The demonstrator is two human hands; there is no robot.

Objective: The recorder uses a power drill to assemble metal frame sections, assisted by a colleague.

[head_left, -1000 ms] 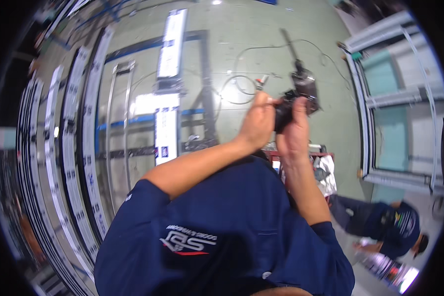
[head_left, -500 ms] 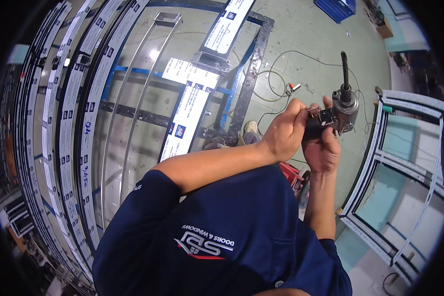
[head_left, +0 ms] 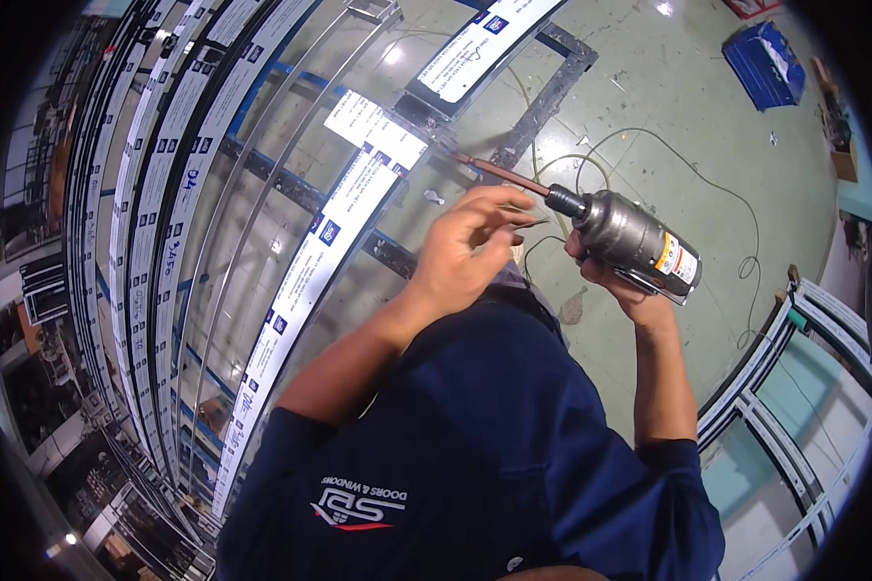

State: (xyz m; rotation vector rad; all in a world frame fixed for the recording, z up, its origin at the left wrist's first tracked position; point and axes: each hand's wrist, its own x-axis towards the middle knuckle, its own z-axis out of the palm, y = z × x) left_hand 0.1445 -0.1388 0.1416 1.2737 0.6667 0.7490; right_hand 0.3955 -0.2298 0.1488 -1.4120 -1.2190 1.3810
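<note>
My right hand [head_left: 622,283] grips a dark grey power screwdriver [head_left: 632,230] by its body, the fingers wrapped under it. Its long coppery bit [head_left: 504,174] points left, the tip close to the joint of a white film-wrapped window profile [head_left: 325,232]. Below the bit, my left hand [head_left: 467,247] is closed in a pinch, with a small thin dark piece [head_left: 533,225] poking out between thumb and fingers. That piece is too small to name surely. A short white film-covered cross profile [head_left: 376,131] meets the long one.
Long film-wrapped profiles [head_left: 179,165] lie in a row at the left on a blue and black steel frame [head_left: 550,97]. A hose [head_left: 712,194] and cable curl over the floor. Assembled window frames [head_left: 794,436] stand at right. A blue crate [head_left: 763,66] sits far right.
Both hands have come apart. The screwdriver has swung from pointing away to pointing left toward the profile. My left hand has moved left, and the view has shifted.
</note>
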